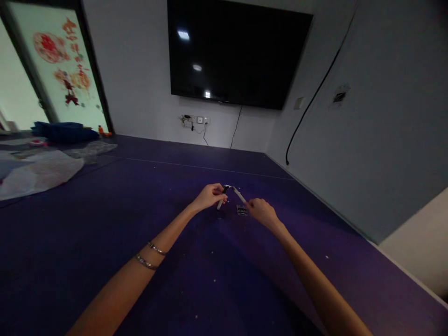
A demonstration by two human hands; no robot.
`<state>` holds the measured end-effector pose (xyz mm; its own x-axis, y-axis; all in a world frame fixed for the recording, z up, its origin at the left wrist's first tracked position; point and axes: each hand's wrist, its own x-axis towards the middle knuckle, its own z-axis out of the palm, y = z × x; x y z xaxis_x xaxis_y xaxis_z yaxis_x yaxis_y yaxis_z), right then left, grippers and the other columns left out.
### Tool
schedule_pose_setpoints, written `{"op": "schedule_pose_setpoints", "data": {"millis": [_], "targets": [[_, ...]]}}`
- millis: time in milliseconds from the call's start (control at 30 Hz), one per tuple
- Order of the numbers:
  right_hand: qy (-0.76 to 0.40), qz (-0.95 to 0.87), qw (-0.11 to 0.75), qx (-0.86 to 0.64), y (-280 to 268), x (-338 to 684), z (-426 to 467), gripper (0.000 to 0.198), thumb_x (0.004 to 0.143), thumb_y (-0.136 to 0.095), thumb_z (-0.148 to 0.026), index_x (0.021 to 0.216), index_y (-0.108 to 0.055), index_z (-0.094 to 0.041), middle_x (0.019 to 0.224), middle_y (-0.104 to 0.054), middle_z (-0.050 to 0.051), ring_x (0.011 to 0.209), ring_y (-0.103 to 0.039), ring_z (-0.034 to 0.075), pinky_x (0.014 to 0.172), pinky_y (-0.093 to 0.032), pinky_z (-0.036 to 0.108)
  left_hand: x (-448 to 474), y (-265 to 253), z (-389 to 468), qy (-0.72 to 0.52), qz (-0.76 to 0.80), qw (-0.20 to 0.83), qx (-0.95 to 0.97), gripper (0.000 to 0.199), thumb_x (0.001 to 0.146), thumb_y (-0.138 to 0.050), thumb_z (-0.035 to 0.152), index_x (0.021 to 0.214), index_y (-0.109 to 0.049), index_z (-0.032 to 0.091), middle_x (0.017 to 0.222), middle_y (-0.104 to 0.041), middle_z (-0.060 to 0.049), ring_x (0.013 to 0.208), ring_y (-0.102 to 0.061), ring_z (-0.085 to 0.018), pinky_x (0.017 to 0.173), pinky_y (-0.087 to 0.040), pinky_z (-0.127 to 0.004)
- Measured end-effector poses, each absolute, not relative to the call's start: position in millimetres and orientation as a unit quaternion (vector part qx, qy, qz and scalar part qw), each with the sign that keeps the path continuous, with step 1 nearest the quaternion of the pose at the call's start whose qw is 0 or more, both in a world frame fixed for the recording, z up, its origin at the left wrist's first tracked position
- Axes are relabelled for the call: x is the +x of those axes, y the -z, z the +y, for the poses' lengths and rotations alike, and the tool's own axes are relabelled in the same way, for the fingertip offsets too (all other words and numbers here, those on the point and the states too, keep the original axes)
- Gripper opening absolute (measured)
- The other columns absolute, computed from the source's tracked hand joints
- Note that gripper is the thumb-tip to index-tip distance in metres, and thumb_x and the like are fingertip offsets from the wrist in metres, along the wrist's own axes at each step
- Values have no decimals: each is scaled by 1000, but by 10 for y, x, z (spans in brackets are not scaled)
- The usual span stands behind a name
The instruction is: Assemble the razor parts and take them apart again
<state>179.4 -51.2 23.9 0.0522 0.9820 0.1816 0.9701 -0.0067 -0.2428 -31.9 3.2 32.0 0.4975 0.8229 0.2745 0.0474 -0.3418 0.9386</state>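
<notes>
My left hand (211, 197) is closed on a slim light-grey and black piece (220, 204), held upright just above the purple floor (168, 280). Its exact kind is too small to make out. My right hand (263, 212) grips the lower end of a thin pale-grey stick (239, 194) with a dark tip, which slants up and left towards the top of the left piece. Whether the two touch I cannot tell. Beside my right hand's fingers, a small flat packet with dark strips (241, 210) lies on the floor. White crumbs are scattered nearby.
A large black television (241, 51) hangs on the wall ahead, above wall sockets (199, 120) with cords. At the right, a black cable (315, 95) runs down the wall. Clear plastic sheeting (42, 175) and a dark blue bundle (65, 132) lie at the left.
</notes>
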Motion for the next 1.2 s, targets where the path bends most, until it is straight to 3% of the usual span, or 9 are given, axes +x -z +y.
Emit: {"op": "schedule_pose_setpoints", "data": {"millis": [167,333,533,867,967,1067,1200], "targets": [[-93,-685,312,-652,-480,2292,-527,43,84,-38,-45,61,-60,-17,55,-60,4,49,-56,13,48,-41,21,-323,-351,17,-386,297,480,729,15,69,-64,22,71,-51,16,68,-66,-4,63,-61,-13,54,-41,-20],[-144,-678,415,-589,-700,2514,-641,40,78,-47,-50,75,-65,-15,60,-58,2,46,-49,10,42,-39,20,-307,-313,16,-383,293,488,727,16,66,-66,22,72,-52,16,68,-66,-2,64,-61,-13,57,-43,-22],[-199,-707,402,-547,-825,2454,-789,40,77,-54,-44,105,-67,-18,71,-63,2,45,-43,7,43,-36,20,-319,-218,-12,-385,274,500,726,18,67,-67,25,72,-52,16,69,-66,-2,63,-62,-13,59,-45,-24],[-221,-725,380,-530,-850,2257,-863,39,79,-53,-43,108,-66,-21,88,-70,5,56,-56,12,48,-43,23,-311,-213,-41,-397,269,495,724,23,64,-70,26,69,-51,16,67,-64,-2,64,-61,-13,60,-45,-24],[-210,-740,391,-505,-858,2239,-863,35,79,-54,-42,104,-68,-22,98,-69,5,76,-63,17,65,-50,28,-310,-213,-36,-394,264,488,733,23,65,-70,27,72,-52,15,67,-64,-1,64,-61,-13,62,-45,-25],[-198,-759,398,-476,-857,2224,-857,30,78,-56,-40,100,-69,-24,102,-68,5,93,-62,21,82,-48,33,-308,-210,-31,-398,255,479,739,22,65,-70,27,74,-54,14,66,-63,0,64,-61,-13,63,-45,-26],[-180,-771,400,-463,-830,2231,-830,29,79,-56,-38,101,-69,-25,100,-69,4,90,-63,21,81,-49,34,-298,-211,-39,-413,248,476,736,22,64,-70,25,74,-54,14,65,-61,1,64,-60,-12,63,-46,-25]]}}
